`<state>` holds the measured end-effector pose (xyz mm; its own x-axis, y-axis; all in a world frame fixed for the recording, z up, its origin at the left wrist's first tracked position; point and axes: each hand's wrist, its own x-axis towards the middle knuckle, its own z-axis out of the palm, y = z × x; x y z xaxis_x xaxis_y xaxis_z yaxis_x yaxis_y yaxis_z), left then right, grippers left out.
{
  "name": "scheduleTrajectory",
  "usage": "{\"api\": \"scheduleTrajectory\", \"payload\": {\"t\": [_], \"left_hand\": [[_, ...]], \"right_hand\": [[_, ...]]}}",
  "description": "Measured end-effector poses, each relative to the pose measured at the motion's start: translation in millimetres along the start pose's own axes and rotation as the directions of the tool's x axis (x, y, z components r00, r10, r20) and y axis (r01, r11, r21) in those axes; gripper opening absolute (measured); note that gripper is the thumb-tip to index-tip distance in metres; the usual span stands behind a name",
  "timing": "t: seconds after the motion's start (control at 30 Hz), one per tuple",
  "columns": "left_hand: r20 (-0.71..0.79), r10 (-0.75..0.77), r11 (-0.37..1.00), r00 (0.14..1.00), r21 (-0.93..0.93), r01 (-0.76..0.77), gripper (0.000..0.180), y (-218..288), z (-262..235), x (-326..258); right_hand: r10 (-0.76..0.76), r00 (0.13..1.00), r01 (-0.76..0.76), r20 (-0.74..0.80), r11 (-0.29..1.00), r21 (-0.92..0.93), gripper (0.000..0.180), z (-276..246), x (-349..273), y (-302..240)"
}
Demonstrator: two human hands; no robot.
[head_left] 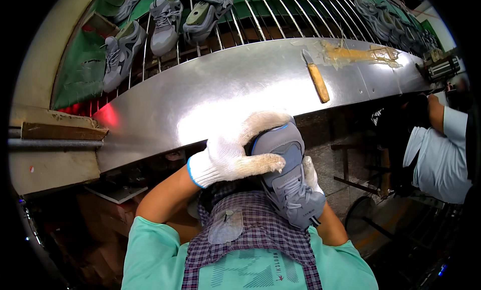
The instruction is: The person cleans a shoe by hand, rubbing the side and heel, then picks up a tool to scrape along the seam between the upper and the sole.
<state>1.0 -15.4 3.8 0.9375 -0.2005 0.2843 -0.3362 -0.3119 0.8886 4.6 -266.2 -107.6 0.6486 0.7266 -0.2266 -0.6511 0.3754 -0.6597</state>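
Observation:
A grey lace-up sneaker [290, 177] is held in front of my chest, its toe turned down toward me and its laces facing up. My left hand [235, 150], in a white knit glove with stained fingers, grips the shoe's upper end, with the thumb lying across it and the fingers over the far edge. On the shoe's right side my right hand [311, 175], also gloved, holds it from beneath; most of that hand is hidden behind the shoe. A knife with a wooden handle [318, 83] lies on the metal bench beyond my hands.
The shiny metal bench [150, 112] runs across ahead of me. Behind it, several grey sneakers [166, 24] rest on a rack of metal rods [258, 19]. Yellowed tape [358, 54] sticks to the bench. At right sits another person [436, 155] in a light shirt.

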Motion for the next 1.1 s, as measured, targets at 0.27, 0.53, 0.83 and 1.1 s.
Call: {"api": "scheduleTrajectory", "payload": {"t": [0.27, 0.53, 0.83, 1.1], "left_hand": [[0.241, -0.157, 0.951, 0.958, -0.224, 0.213, 0.086, -10.8, -30.4, 28.8], [0.036, -0.357, 0.927, 0.933, -0.105, 0.359, 0.105, -53.6, 32.8, -57.3], [-0.002, -0.268, 0.909, 0.963, -0.333, 0.252, 0.072, -52.7, 50.7, -46.9], [0.049, -0.336, 0.858, 0.940, -0.395, 0.328, 0.079, -47.1, 53.6, -49.9]], "right_hand": [[-0.020, 0.996, 0.018, -0.091, 1.000, -0.019, 0.092, -10.5, 3.4, 2.6], [-0.163, 0.981, 0.134, -0.109, 0.964, -0.231, 0.084, -64.0, 57.4, 6.1], [-0.127, 0.974, 0.096, -0.189, 0.981, -0.166, 0.080, -34.4, -11.5, -6.9], [-0.126, 0.969, 0.095, -0.212, 0.984, -0.150, 0.077, -29.7, -17.4, -1.5]]}}
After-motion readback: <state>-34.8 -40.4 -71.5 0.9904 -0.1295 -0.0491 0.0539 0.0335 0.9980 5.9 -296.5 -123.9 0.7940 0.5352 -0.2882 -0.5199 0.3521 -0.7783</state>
